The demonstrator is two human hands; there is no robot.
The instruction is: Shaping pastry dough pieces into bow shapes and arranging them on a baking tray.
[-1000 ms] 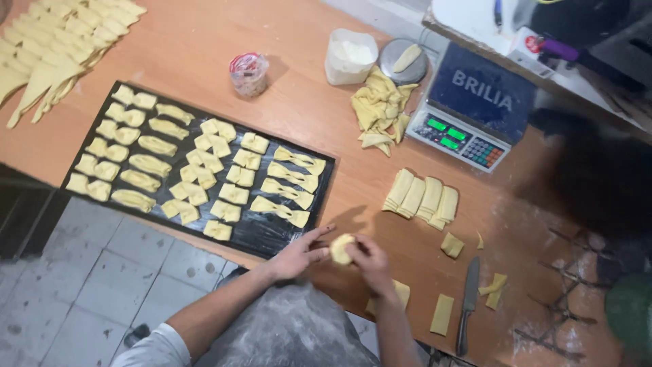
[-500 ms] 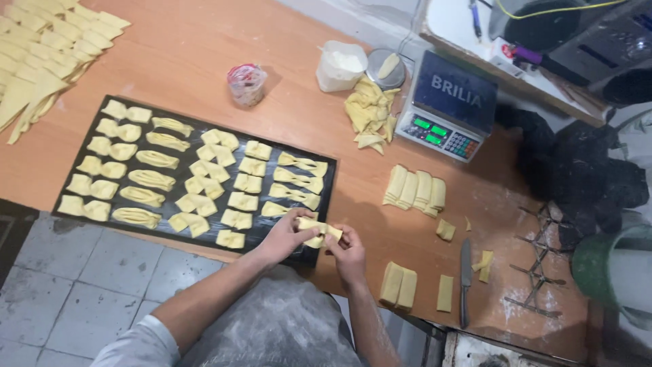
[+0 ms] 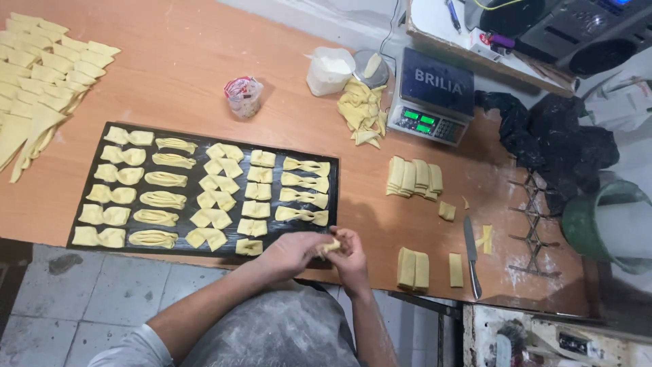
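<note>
Grip: both hands meet at the near table edge, fingers pinched narrow around one small dough piece (image 3: pixel 331 246).
Left hand (image 3: pixel 293 253): curled over the piece from the tray side, fingertips closed on it.
Right hand (image 3: pixel 352 253): cupped against the other side, thumb and fingers closed on the same piece.
Dough piece: pale yellow, folded, only a corner showing between the fingers; held just above the table, just beside the tray's near right corner.
Black tray (image 3: pixel 204 248): lies flat just left of the hands, filled with columns of shaped pastries (image 3: pixel 210 195), some bow-shaped, some twisted, some squared.
Cut strips, near (image 3: pixel 413 268): a small stack lying right of the right hand, apart from it.
Knife (image 3: pixel 471 256): on the table beyond that stack, blade pointing away from the person.
Cut strips, far (image 3: pixel 414 177): a longer row, further up the table.
Scale (image 3: pixel 432 95): at the far edge, dough scraps (image 3: pixel 363 112) heaped beside it.
Wooden table (image 3: pixel 183 61): orange-brown, floured in patches.
Apron (image 3: pixel 272 340): grey, dusted with flour.
</note>
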